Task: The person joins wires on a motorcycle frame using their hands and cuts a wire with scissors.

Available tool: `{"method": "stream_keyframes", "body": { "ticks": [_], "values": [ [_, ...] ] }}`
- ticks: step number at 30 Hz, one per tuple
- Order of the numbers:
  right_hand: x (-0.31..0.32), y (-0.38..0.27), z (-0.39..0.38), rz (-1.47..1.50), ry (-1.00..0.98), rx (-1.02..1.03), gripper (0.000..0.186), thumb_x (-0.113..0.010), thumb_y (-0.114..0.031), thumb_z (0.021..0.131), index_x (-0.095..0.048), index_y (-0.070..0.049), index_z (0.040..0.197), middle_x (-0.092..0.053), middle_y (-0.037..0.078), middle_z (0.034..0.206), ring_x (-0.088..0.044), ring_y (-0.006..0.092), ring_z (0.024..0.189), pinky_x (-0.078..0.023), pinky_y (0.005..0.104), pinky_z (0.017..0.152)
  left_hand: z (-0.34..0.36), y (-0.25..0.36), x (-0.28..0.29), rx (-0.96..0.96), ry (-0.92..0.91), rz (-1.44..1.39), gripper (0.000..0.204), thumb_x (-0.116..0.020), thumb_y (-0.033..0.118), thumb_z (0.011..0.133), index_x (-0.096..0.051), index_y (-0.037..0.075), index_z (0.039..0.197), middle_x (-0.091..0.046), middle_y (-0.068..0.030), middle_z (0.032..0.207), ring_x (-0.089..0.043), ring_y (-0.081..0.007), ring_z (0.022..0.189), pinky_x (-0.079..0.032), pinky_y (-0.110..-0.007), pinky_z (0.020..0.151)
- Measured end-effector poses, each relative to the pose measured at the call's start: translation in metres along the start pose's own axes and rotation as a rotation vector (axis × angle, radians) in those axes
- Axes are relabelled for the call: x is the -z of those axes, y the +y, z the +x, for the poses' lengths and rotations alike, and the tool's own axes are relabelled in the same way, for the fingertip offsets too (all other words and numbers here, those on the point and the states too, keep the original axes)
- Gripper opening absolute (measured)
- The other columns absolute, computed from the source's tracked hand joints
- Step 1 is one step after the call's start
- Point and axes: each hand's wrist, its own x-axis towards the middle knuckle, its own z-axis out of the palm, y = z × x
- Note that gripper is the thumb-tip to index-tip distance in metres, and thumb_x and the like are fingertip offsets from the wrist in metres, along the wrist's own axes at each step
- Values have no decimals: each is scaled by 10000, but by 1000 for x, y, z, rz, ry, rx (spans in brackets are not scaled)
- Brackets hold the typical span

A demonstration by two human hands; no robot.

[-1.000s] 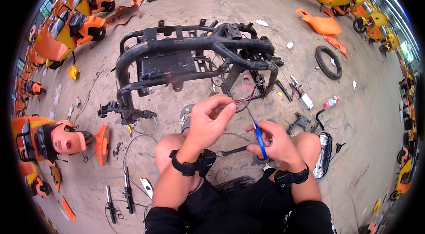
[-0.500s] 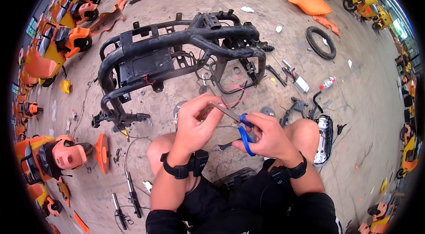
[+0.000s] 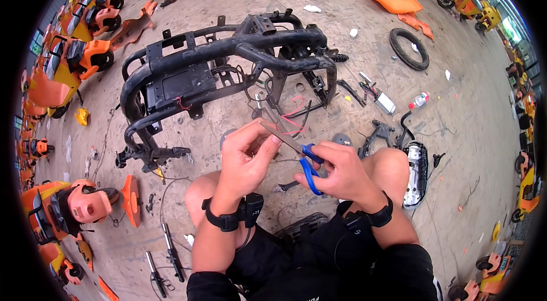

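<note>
My right hand (image 3: 347,173) grips blue-handled scissors (image 3: 309,178), their metal blades angled up and left to the fingertips of my left hand (image 3: 242,161). That hand is closed in a pinch at a thin pink-red wire (image 3: 293,130); exactly what sits between its fingertips is too small to make out. Just beyond both hands stands a bare black scooter frame (image 3: 222,50), with cables and more pink-red wire dangling from its near side. My knees lie either side of my forearms.
Loose parts lie around: a tire (image 3: 401,39), a silver box (image 3: 385,104), a bottle (image 3: 420,100), orange panels (image 3: 393,1), two shock-absorber-like tubes (image 3: 171,249) and a black bracket (image 3: 379,133). Rows of orange-yellow scooters (image 3: 62,84) surround the work area on several sides.
The scissors have swung from near-vertical to a leftward slant, their blades reaching my left fingertips. My right hand has risen, and both hands have shifted left. The whole view has shifted slightly.
</note>
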Motion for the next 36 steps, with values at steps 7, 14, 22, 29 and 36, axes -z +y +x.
{"method": "stream_keyframes", "body": {
  "ticks": [7,14,22,29,36],
  "values": [
    [-1,-1,-1,-234,102,36,341,-823,-340,670,-653,-65,779,-533,42,611,-559,203,553,-430,330,486,-1,1,0,39,-20,5,166,-648,100,900,-656,-56,957,-592,-38,830,-496,-86,698,-386,-223,600],
    [1,2,-2,-354,212,131,336,-857,-271,598,-672,-71,796,-513,15,597,-529,191,557,-415,321,493,-1,-5,0,-35,-11,52,73,-613,10,888,-628,-58,910,-577,-35,796,-503,-65,654,-371,-208,540],
    [1,5,-3,-393,240,159,329,-866,-251,590,-654,-74,769,-513,15,595,-524,193,554,-417,324,495,-3,-5,3,19,-22,15,159,-668,101,887,-654,-51,931,-614,-64,850,-521,-108,695,-409,-235,609],
    [5,9,-2,-391,252,164,312,-850,-246,594,-651,-78,766,-536,33,658,-522,216,602,-429,337,523,-2,-3,0,-62,-19,11,48,-619,-8,879,-623,-56,881,-566,-46,775,-524,-88,666,-392,-218,561],
    [11,10,-3,-361,255,147,303,-837,-206,578,-648,-76,776,-538,45,697,-522,233,640,-435,350,544,-3,-1,-1,-31,-13,11,47,-622,-13,876,-631,-59,870,-587,-55,793,-558,-100,685,-423,-214,575]
  ]
}}
